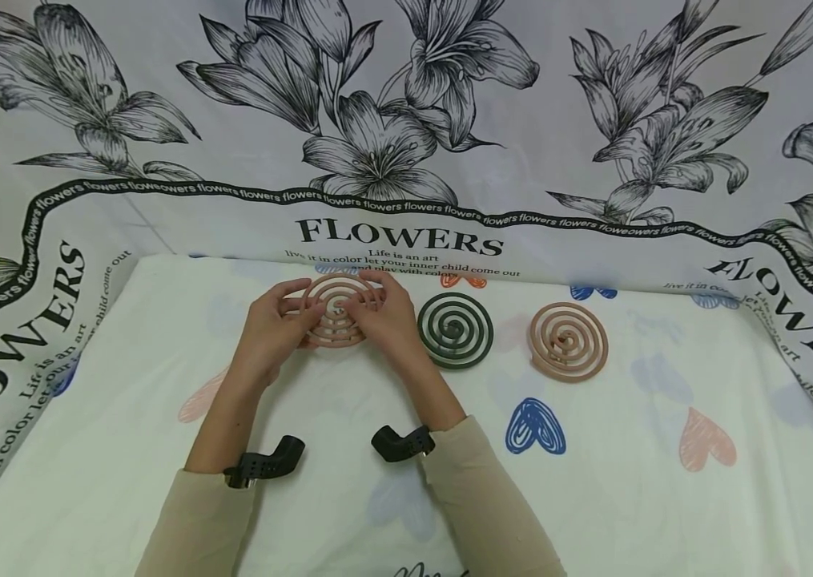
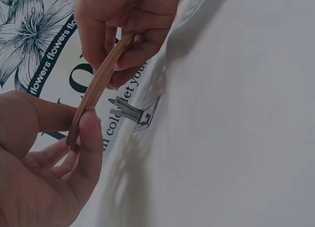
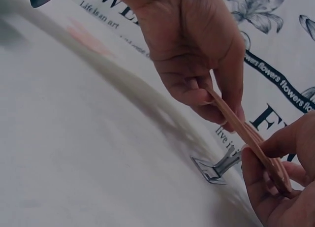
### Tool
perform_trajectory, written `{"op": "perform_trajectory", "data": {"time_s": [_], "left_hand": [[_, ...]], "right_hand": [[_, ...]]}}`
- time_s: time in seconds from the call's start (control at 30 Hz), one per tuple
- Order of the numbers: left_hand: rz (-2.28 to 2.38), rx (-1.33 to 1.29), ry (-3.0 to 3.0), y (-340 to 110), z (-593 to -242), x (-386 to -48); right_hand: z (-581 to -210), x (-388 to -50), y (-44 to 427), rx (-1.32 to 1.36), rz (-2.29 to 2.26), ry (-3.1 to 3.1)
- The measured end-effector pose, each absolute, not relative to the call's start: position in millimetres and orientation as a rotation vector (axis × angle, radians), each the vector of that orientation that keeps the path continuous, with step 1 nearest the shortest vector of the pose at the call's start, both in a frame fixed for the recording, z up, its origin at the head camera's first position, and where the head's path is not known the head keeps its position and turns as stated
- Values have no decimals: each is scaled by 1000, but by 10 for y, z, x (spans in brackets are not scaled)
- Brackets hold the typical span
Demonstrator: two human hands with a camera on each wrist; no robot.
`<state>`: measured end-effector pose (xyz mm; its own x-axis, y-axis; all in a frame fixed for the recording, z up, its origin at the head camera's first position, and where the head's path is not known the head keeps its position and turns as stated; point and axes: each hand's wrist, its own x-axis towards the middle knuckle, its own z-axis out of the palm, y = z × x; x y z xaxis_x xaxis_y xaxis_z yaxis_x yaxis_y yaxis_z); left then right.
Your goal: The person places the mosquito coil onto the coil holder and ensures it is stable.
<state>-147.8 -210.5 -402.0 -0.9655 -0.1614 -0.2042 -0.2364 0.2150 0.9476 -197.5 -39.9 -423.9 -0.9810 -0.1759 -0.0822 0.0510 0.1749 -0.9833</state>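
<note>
A light brown mosquito coil (image 2: 100, 79) is held up off the cloth by both hands, one at each side. My left hand (image 1: 269, 327) pinches its left edge between thumb and fingers. On the opposite edge, my right hand (image 1: 392, 319) pinches it the same way. Both wrist views show the coil nearly edge-on and tilted. Just below it, a small metal coil stand (image 2: 132, 111) with upright prongs sits on the cloth, apart from the coil. To the right lie a dark green mosquito coil (image 1: 455, 365) and another brown mosquito coil (image 1: 568, 375), both flat.
A white cloth (image 1: 615, 497) printed with coloured hearts covers the table. Behind it hangs a backdrop (image 1: 406, 176) with black flower drawings and lettering, which also runs along both sides.
</note>
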Motion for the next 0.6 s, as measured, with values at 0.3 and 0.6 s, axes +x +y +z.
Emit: {"op": "perform_trajectory", "data": {"time_s": [0.3,0.6], "left_hand": [[1871,-403,2409,-2107,-4065,-1470],[1848,-392,2442,-2084,-4100,-1482]], "right_hand": [[-4249,-1944,-423,-106,-1861,2309],[-4280,-1953,-419,-116,-1857,2346]]}}
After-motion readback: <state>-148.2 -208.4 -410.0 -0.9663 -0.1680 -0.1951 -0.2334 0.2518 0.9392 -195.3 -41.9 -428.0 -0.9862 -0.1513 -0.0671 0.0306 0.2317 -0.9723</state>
